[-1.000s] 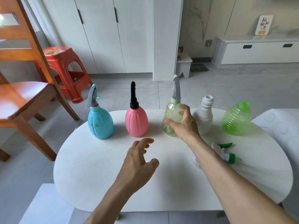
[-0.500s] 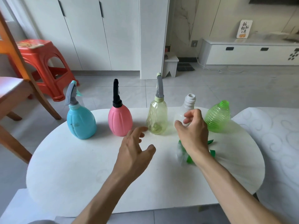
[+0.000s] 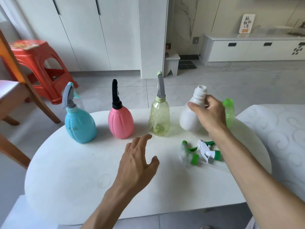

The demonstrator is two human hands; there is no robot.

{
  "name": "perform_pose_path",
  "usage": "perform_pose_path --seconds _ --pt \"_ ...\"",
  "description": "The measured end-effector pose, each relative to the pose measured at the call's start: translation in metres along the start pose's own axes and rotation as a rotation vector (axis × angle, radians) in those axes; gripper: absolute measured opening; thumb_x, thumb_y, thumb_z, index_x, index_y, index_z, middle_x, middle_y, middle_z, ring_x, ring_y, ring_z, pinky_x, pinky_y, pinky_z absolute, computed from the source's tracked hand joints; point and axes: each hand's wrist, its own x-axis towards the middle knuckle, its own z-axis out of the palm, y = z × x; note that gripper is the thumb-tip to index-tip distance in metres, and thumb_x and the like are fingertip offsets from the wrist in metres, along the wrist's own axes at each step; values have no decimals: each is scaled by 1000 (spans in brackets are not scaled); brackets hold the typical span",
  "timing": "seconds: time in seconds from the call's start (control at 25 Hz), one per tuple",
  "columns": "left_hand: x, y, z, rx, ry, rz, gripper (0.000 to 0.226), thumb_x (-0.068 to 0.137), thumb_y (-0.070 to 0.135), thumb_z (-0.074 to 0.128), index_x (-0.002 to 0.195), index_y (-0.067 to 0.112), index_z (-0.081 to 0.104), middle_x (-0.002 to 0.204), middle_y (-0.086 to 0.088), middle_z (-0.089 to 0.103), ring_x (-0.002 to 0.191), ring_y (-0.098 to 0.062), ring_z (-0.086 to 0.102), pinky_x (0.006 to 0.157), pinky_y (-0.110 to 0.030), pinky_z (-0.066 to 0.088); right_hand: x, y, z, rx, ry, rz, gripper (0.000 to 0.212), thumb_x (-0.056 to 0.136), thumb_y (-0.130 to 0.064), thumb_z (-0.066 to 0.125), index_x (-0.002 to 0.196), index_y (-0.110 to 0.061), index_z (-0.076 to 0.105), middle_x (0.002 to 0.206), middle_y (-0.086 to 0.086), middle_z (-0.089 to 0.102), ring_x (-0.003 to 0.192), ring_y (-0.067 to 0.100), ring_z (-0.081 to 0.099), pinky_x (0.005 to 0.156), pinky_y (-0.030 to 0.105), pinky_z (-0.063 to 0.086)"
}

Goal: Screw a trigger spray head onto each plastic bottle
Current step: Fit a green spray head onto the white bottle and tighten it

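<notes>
Five bottles stand in a row on the white oval table (image 3: pixel 66 171). The blue bottle (image 3: pixel 80 125), the pink bottle (image 3: pixel 120 123) and the clear yellow-green bottle (image 3: pixel 159 119) each carry a spray head. My right hand (image 3: pixel 210 113) grips the white bottle (image 3: pixel 189 116) by its shoulder; its neck is bare. Behind that hand stands the green bottle (image 3: pixel 229 111), also without a head and partly hidden. Two loose spray heads lie in front: a clear one with green parts (image 3: pixel 189 152) and a white one with a green collar (image 3: pixel 208 150). My left hand (image 3: pixel 138 162) hovers over the table with relaxed fingers, holding nothing.
A wooden chair (image 3: pixel 16 90) and a red plastic stool (image 3: pixel 38 63) stand left of the table. A patterned white cushion (image 3: pixel 283 138) lies at the right. White cabinets and a low white unit (image 3: pixel 247 48) line the far wall.
My right hand left the yellow-green bottle, moved right and took hold of the white bottle. The left hand stayed over the table. My head turned right.
</notes>
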Motion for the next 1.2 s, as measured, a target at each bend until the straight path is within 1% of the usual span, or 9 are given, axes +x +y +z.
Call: perform_pose_path --seconds 0.16,0.28,0.4,0.48,0.64,0.84,1.0,1.08,1.2 --pt "-1 18 1 -109 -25 79 83 79 42 75 151 27 36 132 15 49 126 -10 46 96 -17 31 -32 -24 -46 119 -84 -30 26 75 -34 78 95 -19 71 91 -7 75 84 16 68 72 32 50" --pt "1 31 3 -258 -108 78 110 67 56 85 155 39 22 146 23 40 134 4 39 104 -15 34 -74 -31 -39 252 -390 -23 25 76 -28 82 96 -15 73 91 2 78 84 17 71 76 37 54" --pt "1 32 2 -368 -38 8 91 62 36 92 135 54 40 119 23 64 104 -2 65 80 -32 60 -96 -31 -24 261 -707 -31 30 80 -31 80 106 -18 72 102 1 78 92 14 73 82 34 56" --pt "2 27 0 -346 5 -20 81 61 27 90 118 62 44 104 23 66 91 -1 65 67 -34 61 -86 -24 -32 24 -842 -120 34 84 -32 76 116 -23 68 111 -10 74 100 10 69 88 29 55" --pt "4 13 -3 -285 4 -59 81 59 30 88 125 49 47 107 18 62 92 -4 61 67 -38 58 -63 7 -39 -1008 -672 -207 32 81 -33 62 111 -24 62 113 -4 68 113 25 57 84 38 41" --pt "0 11 -5 -276 -21 -17 84 60 30 89 130 50 46 111 17 61 96 -9 61 66 -40 58 -83 22 -14 -1190 -629 -252 15 82 -18 54 94 -25 50 106 0 67 112 26 55 78 40 25" --pt "1 9 -12 -258 8 -4 83 60 30 88 129 49 46 109 17 62 95 -10 61 68 -38 57 -73 16 -25 -847 -554 -206 39 77 -25 70 113 -28 56 107 -4 72 103 25 66 80 35 42" --pt "2 8 -21 -232 52 19 81 60 29 87 127 49 46 108 23 62 97 -6 59 71 -33 54 -61 -7 -47 -293 -467 -61 48 72 -21 83 113 -30 60 100 -4 77 93 23 71 81 35 52" --pt "3 6 -30 -168 60 38 79 60 28 85 124 50 45 106 28 58 96 -2 56 70 -27 50 -40 -35 -86 551 -253 -43 40 72 -17 80 108 -27 65 92 -5 78 93 14 69 89 34 48"
